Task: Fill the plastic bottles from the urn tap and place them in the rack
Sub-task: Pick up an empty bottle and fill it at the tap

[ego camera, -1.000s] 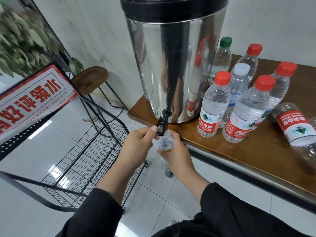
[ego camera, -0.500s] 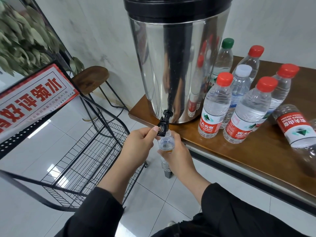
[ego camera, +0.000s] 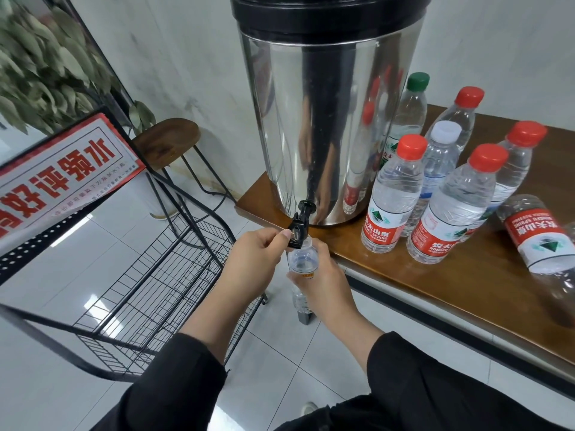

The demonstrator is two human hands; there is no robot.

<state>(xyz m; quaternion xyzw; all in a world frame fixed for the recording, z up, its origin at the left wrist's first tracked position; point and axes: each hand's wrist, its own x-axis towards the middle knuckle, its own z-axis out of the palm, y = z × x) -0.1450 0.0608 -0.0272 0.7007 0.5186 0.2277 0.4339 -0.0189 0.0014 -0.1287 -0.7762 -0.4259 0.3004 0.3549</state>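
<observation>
1. Nothing has shifted since before: my left hand (ego camera: 255,259) still pinches the small black plastic tap (ego camera: 298,228) of the shiny steel urn (ego camera: 326,119).
2. My right hand (ego camera: 323,281) stays wrapped round the clear ribbed plastic bottle (ego camera: 301,261), held uncapped under the spout beside the wooden table (ego camera: 466,290) edge.

A brown wooden table (ego camera: 466,293) is carrying the steel urn (ego camera: 326,119) at its left end, six capped bottles (ego camera: 392,197) standing just beside it, and one red-labelled bottle (ego camera: 538,241) lying on its side further right.

Head-worn, wide-angle, looking forward and down, close over the urn tap (ego camera: 298,231) at the table (ego camera: 466,293) edge.
</observation>
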